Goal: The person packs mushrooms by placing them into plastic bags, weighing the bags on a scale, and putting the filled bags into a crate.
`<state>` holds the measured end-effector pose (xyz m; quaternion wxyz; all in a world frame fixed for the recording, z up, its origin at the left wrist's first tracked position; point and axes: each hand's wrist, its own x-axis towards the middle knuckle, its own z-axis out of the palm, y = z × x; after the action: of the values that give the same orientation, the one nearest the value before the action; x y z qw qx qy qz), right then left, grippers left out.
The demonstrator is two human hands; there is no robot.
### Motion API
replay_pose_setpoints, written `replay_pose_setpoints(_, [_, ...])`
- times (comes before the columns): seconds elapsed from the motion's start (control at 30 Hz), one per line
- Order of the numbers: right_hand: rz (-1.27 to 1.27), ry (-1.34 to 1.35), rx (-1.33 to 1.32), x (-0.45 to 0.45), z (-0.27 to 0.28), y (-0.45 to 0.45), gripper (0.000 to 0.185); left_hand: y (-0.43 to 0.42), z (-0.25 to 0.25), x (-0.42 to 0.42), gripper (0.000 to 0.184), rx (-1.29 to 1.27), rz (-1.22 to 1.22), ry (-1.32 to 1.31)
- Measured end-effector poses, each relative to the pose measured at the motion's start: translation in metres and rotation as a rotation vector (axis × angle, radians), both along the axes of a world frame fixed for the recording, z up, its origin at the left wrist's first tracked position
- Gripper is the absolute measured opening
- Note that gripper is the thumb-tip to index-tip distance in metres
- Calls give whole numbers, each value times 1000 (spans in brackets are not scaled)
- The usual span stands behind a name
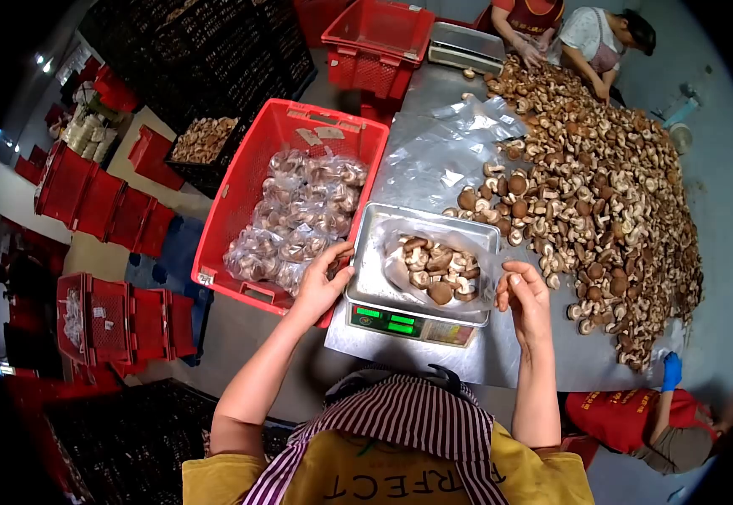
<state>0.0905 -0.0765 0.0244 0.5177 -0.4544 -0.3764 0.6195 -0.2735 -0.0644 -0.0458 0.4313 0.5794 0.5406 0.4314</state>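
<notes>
A clear plastic bag of shiitake mushrooms [439, 268] lies on the metal pan of a weighing scale [374, 282], whose green digits are lit. My left hand [324, 279] is at the pan's left edge, fingers apart and holding nothing. On the other side, my right hand [521, 293] has curled fingers pinched at the bag's loose right edge. Left of the scale, a red crate [230, 181] holds several filled mushroom bags [299, 217]. A large heap of loose mushrooms [610, 206] spreads across the steel table [421, 97] to the right.
Flat plastic bags [459, 139] lie beyond the scale. Another scale [467, 48] and stacked red crates [375, 50] stand farther back. Two people work at the heap's far side; a person with a blue glove [672, 370] is at the lower right. More crates [101, 189] line the left floor.
</notes>
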Motion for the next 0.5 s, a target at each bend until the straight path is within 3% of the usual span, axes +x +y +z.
replay_pose_setpoints(0.17, [-18, -142, 53, 2, 7, 1, 27, -8, 4, 4, 43, 15, 27, -26])
replay_pose_setpoints(0.3, [-128, -545, 193, 7, 13, 4, 33, -4, 15, 13, 43, 29, 43, -14])
replay_pose_setpoints(0.43, [-272, -580, 296, -16, 60, -10, 27, -4, 48, 21, 38, 148, 56, 50])
replay_pose_setpoints(0.5, [-228, -506, 388, -29, 82, -25, 24, -1, 66, 27, 36, 187, 56, 22])
